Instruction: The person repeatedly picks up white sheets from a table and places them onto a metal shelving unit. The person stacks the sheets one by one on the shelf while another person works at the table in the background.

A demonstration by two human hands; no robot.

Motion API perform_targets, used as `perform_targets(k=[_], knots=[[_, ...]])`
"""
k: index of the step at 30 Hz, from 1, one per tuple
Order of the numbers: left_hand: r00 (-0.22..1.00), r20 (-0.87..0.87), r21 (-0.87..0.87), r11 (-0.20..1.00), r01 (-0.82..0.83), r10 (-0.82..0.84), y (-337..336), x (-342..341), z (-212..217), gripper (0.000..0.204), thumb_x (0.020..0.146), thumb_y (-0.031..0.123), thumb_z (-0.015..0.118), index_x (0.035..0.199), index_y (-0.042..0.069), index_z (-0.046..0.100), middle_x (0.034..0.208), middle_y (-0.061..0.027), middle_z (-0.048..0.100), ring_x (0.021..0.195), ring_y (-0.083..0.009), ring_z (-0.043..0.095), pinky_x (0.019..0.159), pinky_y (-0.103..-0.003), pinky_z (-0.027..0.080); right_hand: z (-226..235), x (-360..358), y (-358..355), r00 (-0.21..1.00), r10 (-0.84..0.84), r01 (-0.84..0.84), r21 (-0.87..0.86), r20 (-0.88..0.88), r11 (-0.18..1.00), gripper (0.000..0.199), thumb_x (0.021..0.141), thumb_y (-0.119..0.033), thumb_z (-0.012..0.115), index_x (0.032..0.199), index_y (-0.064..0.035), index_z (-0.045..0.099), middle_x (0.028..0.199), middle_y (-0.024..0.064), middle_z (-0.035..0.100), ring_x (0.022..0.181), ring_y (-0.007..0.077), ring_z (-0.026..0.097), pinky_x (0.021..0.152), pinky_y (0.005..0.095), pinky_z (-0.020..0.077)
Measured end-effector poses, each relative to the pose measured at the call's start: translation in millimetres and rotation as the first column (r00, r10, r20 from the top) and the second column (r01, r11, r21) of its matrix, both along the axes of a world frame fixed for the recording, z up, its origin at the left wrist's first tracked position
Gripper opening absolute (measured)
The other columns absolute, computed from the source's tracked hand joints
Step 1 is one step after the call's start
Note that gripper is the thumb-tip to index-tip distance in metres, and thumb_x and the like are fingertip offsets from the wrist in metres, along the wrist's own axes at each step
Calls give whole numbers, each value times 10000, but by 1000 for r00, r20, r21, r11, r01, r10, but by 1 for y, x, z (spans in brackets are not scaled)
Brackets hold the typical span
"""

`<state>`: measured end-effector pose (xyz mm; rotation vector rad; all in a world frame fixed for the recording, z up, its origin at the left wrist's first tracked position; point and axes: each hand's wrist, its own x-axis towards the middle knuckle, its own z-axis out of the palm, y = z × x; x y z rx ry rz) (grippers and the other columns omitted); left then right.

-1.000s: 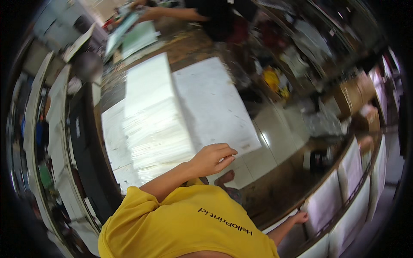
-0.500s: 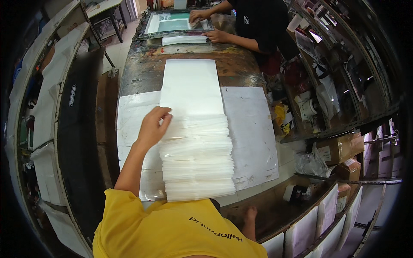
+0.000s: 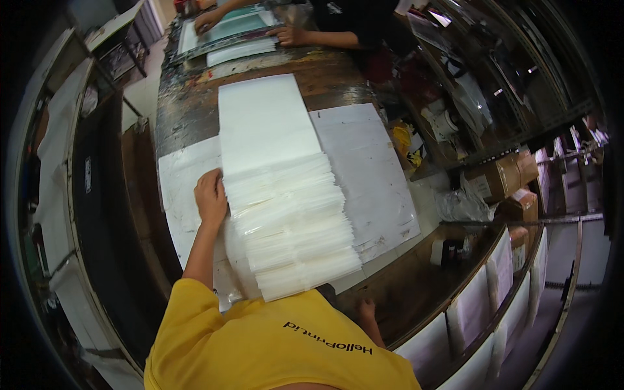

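Observation:
A long overlapping pile of white paper sheets (image 3: pixel 289 214) fans toward me, its thin layered edges showing. One whole sheet face (image 3: pixel 263 120) lies uncovered at the far end. Beside the pile's left edge is my left hand (image 3: pixel 210 195), fingers loosely bent and not gripping anything I can see; whether they touch the paper is unclear. My right hand (image 3: pixel 367 308) hangs low at the right, next to a wooden trough, small in view with its fingers hard to make out. Under the pile, large white sheets (image 3: pixel 367 175) cover the near table.
Across the stained wooden table (image 3: pixel 331 78), a co-worker's hands (image 3: pixel 289 35) are at a framed screen (image 3: pixel 240 29), with a small paper stack (image 3: pixel 240 51) before it. Shelving (image 3: pixel 507 71) and cardboard boxes (image 3: pixel 500 175) stand at right. A long black panel (image 3: pixel 107 214) runs along the left.
My left hand has drawn back from the sheet's left corner and come down beside the pile. The view has turned and shifted, and the co-worker's far hand has moved left over the screen.

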<state>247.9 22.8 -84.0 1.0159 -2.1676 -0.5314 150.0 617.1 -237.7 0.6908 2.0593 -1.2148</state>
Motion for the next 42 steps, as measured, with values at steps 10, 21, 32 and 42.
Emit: perform_targets(k=[10, 21, 32, 42], knots=[[1000, 13, 4, 1000, 2, -2, 5, -7, 6, 269, 905, 24, 522, 1151, 6, 627, 1184, -146, 644, 1158, -325, 552, 986, -420, 405, -4, 5, -14, 1000, -5, 7, -124, 12, 992, 103, 905, -96, 527, 890, 0, 562, 775, 56, 556, 687, 165, 558, 677, 346, 501], [1000, -25, -11, 1000, -6, 6, 9, -6, 12, 244, 910, 42, 524, 1118, -10, 640, 1173, -153, 650, 1151, -328, 554, 987, -414, 405, 7, -2, -26, 995, 100, -102, -113, -25, 988, 141, 933, -140, 532, 920, 0, 516, 753, 69, 540, 632, 169, 546, 601, 344, 476], [978, -198, 124, 991, -42, 66, 0, -3, -5, 230, 923, 71, 511, 1083, -3, 659, 1098, -159, 664, 1047, -309, 597, 914, -383, 454, -7, 5, -17, 979, 199, -199, -17, 37, 980, 316, 927, -152, 532, 1130, 90, 543, 915, 170, 633, 729, 262, 659, 628, 371, 519], [786, -563, 526, 844, 102, 256, -31, -14, 17, 236, 985, 126, 494, 1062, -25, 657, 982, -64, 662, 895, -148, 607, 827, -277, 475, 8, -4, -26, 993, 110, -106, -74, 47, 992, 400, 937, -180, 548, 1244, 73, 509, 1063, 186, 619, 852, 278, 658, 718, 387, 524]])
